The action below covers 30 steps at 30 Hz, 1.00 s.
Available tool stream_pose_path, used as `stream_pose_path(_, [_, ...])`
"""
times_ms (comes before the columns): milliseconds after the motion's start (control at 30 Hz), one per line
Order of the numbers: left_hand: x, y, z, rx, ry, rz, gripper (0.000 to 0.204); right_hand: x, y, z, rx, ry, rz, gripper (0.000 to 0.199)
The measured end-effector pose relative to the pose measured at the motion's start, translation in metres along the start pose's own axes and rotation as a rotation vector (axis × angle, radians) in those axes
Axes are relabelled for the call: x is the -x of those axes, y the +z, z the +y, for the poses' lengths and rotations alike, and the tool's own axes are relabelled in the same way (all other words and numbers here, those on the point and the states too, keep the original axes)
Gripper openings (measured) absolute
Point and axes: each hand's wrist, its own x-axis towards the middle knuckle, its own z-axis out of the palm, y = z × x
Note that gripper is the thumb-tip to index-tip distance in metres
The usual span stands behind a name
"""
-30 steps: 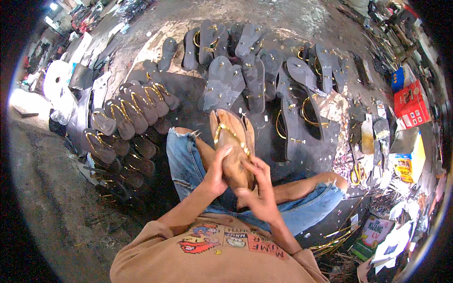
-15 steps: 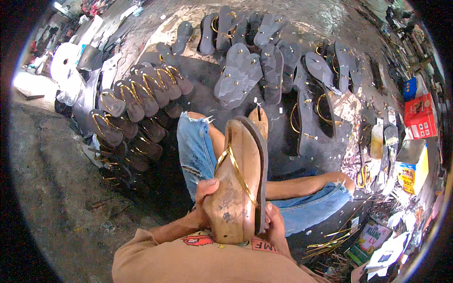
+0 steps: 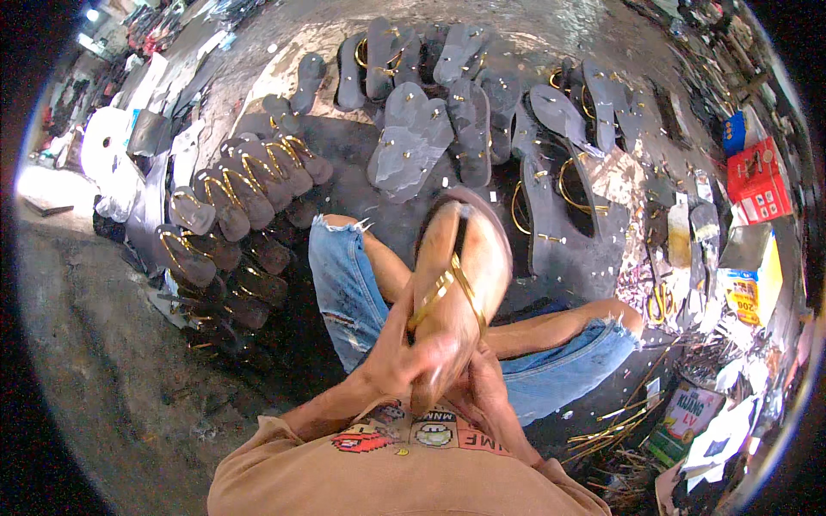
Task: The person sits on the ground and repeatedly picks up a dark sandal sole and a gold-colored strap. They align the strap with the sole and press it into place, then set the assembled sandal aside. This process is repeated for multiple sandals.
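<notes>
I hold a tan sandal with gold straps upright in front of my chest, toe end pointing away from me. My left hand grips its heel end from the left, fingers wrapped over the sole edge. My right hand clasps it from below and the right, partly hidden behind the sandal. I sit on the ground in torn blue denim shorts, knees spread to either side of the sandal.
Rows of dark sandals with gold straps lie at the left. Grey soles and more strapped soles spread across the ground ahead. Red and yellow boxes, tools and scraps crowd the right side.
The sandal has been lifted off my lap and turned up toward the camera, then twisted slightly to show its top and straps. Both hands have stayed at its heel end.
</notes>
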Motion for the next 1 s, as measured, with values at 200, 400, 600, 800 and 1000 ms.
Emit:
stream_pose_path(200, [-0.040,0.009,-0.008,-0.029,0.047,0.135,0.078,0.015,0.035,-0.028,0.530,-0.629,-0.071,0.105])
stream_pose_path(400, [-0.041,-0.026,0.003,-0.387,-0.101,-0.066,0.055,0.013,0.008,-0.070,0.404,-0.352,-0.329,0.109])
stream_pose_path(600, [-0.042,-0.032,-0.003,-0.296,0.119,-0.271,0.039,0.049,0.002,-0.070,-0.069,0.057,-0.246,0.092])
stream_pose_path(800, [-0.022,-0.039,-0.064,0.406,-0.213,-0.322,0.036,0.054,-0.033,-0.047,0.049,-0.061,-0.244,0.105])
stream_pose_path(1000, [-0.047,-0.034,-0.095,0.510,-0.518,-0.478,0.050,0.054,0.045,-0.090,0.549,-0.356,-0.413,0.121])
